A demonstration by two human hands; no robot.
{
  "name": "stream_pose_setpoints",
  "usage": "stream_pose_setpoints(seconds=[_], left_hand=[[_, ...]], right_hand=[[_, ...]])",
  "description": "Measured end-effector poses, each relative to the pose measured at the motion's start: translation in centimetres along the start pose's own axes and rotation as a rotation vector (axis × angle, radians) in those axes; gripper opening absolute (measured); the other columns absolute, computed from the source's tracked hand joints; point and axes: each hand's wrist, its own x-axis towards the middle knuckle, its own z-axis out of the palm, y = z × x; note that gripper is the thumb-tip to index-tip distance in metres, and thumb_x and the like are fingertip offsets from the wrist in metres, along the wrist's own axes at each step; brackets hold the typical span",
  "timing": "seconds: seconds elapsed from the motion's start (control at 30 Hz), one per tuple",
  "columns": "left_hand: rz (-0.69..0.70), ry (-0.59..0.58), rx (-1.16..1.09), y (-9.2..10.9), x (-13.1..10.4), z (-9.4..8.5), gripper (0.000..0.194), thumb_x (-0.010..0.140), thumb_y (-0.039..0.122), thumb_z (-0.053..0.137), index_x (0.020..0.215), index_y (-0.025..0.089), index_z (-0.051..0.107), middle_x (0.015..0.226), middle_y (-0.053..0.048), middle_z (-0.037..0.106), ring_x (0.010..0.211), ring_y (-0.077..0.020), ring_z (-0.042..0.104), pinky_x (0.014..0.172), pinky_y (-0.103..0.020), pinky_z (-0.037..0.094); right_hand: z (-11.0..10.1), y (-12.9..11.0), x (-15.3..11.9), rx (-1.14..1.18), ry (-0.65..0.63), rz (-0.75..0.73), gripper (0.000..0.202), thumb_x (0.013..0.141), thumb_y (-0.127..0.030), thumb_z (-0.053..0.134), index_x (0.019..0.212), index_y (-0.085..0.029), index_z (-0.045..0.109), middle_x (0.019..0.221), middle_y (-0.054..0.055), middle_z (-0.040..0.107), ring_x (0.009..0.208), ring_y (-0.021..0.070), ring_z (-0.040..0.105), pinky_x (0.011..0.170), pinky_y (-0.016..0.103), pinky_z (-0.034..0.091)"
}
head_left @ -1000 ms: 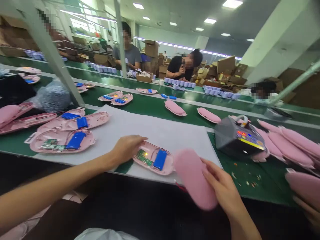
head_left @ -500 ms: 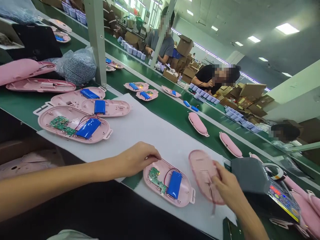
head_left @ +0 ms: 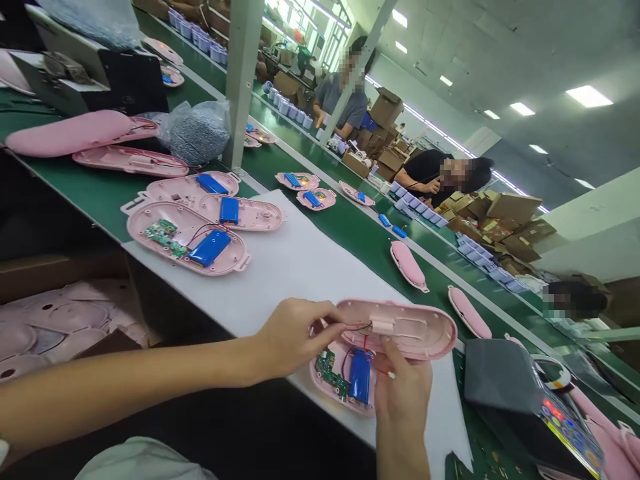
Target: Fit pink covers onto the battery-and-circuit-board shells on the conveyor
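Observation:
My right hand (head_left: 406, 383) grips a pink plastic shell cover (head_left: 425, 330), its hollow inside facing me. Thin dark and red wires (head_left: 357, 327) run from a white block in that cover. Fingers of my left hand (head_left: 303, 330) are pinched on these wires near the cover's left end. Below and partly hidden by the cover and right hand, a matching pink shell half (head_left: 345, 403) lies on white paper. Inside it sit a green circuit board (head_left: 333, 375) and a blue battery pack (head_left: 359, 377).
More open shells (head_left: 187, 237) with blue batteries lie on the left. A dark box with a lit red display (head_left: 505, 380) stands at right. A bubble-wrapped bundle (head_left: 197, 130) rests by a metal post (head_left: 244, 80). Closed pink shells (head_left: 407, 263) and co-workers (head_left: 345, 100) are beyond.
My right hand has brought the shell cover left, over the shell half, and turned it lengthwise. My left hand has left the shell's rim and taken the wires. The view has shifted.

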Motion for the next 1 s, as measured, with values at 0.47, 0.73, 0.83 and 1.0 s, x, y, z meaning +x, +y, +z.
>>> stream_pose_setpoints(seconds=[0.47, 0.73, 0.83, 1.0], left_hand=[[-0.051, 0.026, -0.482, -1.0, 1.5, 1.2, 0.027, 0.092, 0.029, 0.060, 0.116, 0.020, 0.053, 0.086, -0.002, 0.063, 0.070, -0.0125, 0.060, 0.062, -0.024, 0.050], [-0.224, -0.211, -0.463, -1.5, 2.8, 0.1, 0.023, 0.083, 0.036, 0.063, 0.089, 0.015, 0.057, 0.077, 0.001, 0.059, 0.069, -0.0124, 0.054, 0.058, -0.021, 0.045], [-0.264, -0.247, -0.453, -1.9, 3.0, 0.4, 0.023, 0.081, 0.037, 0.064, 0.086, 0.016, 0.055, 0.075, 0.000, 0.061, 0.066, -0.0130, 0.057, 0.056, -0.021, 0.045], [-0.236, -0.334, -0.317, -1.3, 3.4, 0.7, 0.021, 0.083, 0.034, 0.063, 0.092, 0.015, 0.062, 0.077, -0.001, 0.065, 0.070, -0.0139, 0.060, 0.061, -0.023, 0.048]], right_hand=[[2.4, 1.0, -3.2, 0.180, 0.009, -0.072, 0.065, 0.077, -0.025, 0.071, 0.139, -0.029, 0.048, 0.135, 0.004, 0.057, 0.120, 0.0221, 0.057, 0.095, 0.042, 0.057], [-0.7, 1.6, -1.2, -0.022, 0.010, -0.007, 0.068, 0.069, -0.035, 0.080, 0.130, -0.017, 0.054, 0.124, 0.010, 0.062, 0.114, 0.0251, 0.061, 0.098, 0.045, 0.053], [-2.9, -0.2, 0.2, -0.305, 0.056, -0.348, 0.062, 0.076, -0.039, 0.075, 0.129, -0.017, 0.054, 0.123, 0.010, 0.061, 0.117, 0.0260, 0.058, 0.102, 0.047, 0.047], [-2.0, -3.4, 2.7, -1.052, -0.426, -0.678, 0.032, 0.083, -0.042, 0.064, 0.107, -0.021, 0.067, 0.106, 0.007, 0.068, 0.095, 0.0223, 0.062, 0.081, 0.035, 0.047]])
